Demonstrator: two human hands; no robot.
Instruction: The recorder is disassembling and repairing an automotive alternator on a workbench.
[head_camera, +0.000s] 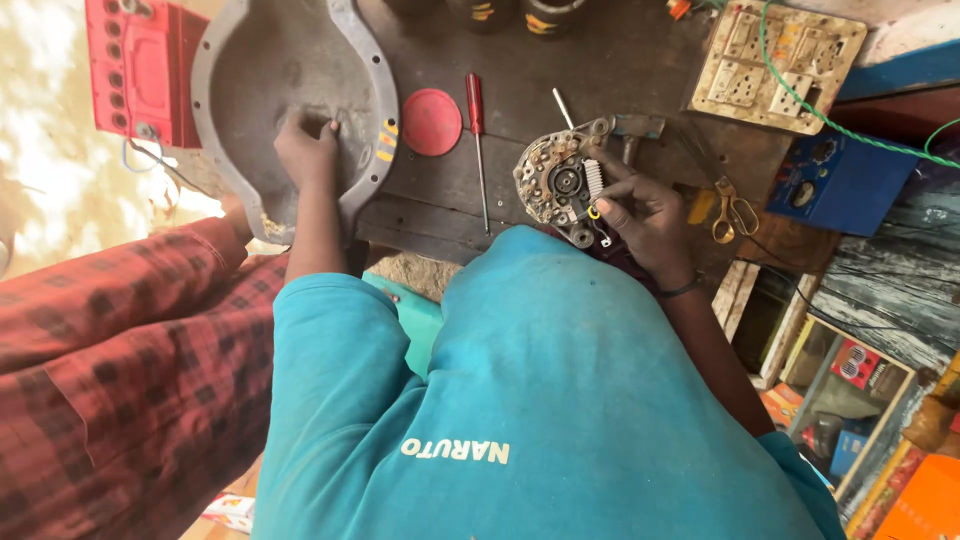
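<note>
Dark workbench: right hand grips alternator plate beside red round lid.

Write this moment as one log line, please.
left hand: reaching into grey metal cover | right hand: holding round alternator part | nearby: red screwdriver, red lid

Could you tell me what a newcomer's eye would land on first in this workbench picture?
Probably the round metal alternator part with its exposed wiring, steadied on the dark bench at centre by the right hand. Next, the left hand reaching into a big grey metal cover at upper left. Between them lie a red disc and a red-handled screwdriver.
</note>
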